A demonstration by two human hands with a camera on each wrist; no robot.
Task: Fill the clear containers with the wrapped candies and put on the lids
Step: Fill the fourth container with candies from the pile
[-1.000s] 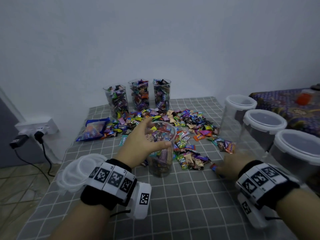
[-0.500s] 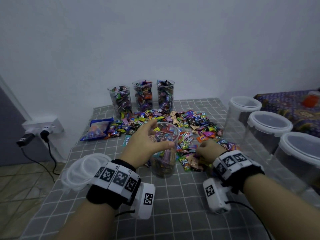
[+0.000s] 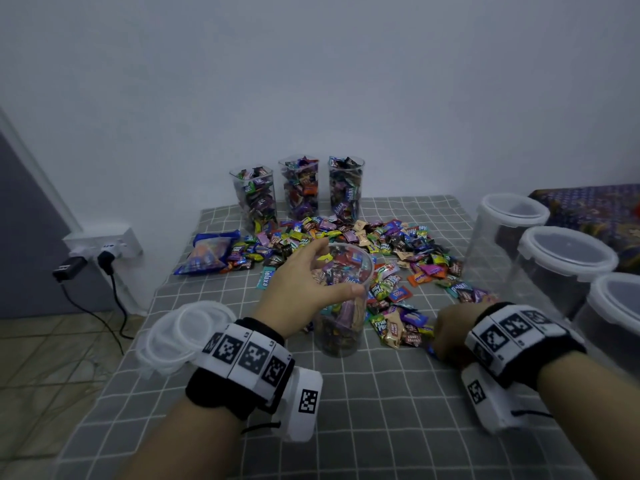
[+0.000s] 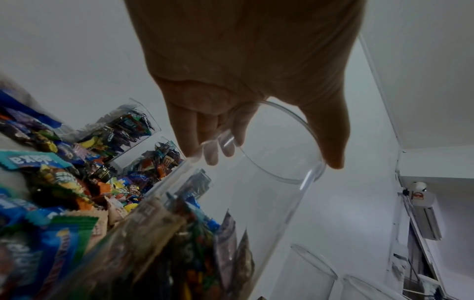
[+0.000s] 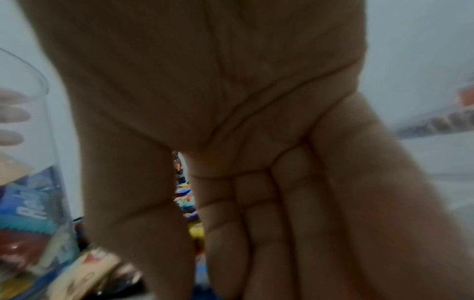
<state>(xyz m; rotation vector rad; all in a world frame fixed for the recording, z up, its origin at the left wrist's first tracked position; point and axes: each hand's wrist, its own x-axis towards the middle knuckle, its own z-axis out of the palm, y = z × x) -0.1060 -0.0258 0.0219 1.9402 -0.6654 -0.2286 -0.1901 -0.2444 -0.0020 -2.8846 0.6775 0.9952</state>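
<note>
My left hand [image 3: 317, 280] grips the rim of a clear container [image 3: 341, 327] that stands on the checked cloth, partly filled with wrapped candies. The left wrist view shows the fingers outside the far rim and the thumb on the near side of that container [image 4: 256, 203]. My right hand [image 3: 450, 332] reaches down at the near right edge of the loose candy pile [image 3: 381, 244]. Its fingers [image 5: 256, 223] lie straight and together, the tips cut off by the frame. A blue wrapper shows just under it. No candy is visibly held.
Three filled clear containers [image 3: 299, 188] stand at the back by the wall. A stack of clear lids [image 3: 176, 334] lies at the table's left edge. Three large lidded tubs [image 3: 564, 271] line the right side. A blue candy bag [image 3: 207, 254] lies back left.
My right hand went into the middle of the pile beside the container, then drew back to the right, to the pile's near edge. The left hand kept its hold on the container.
</note>
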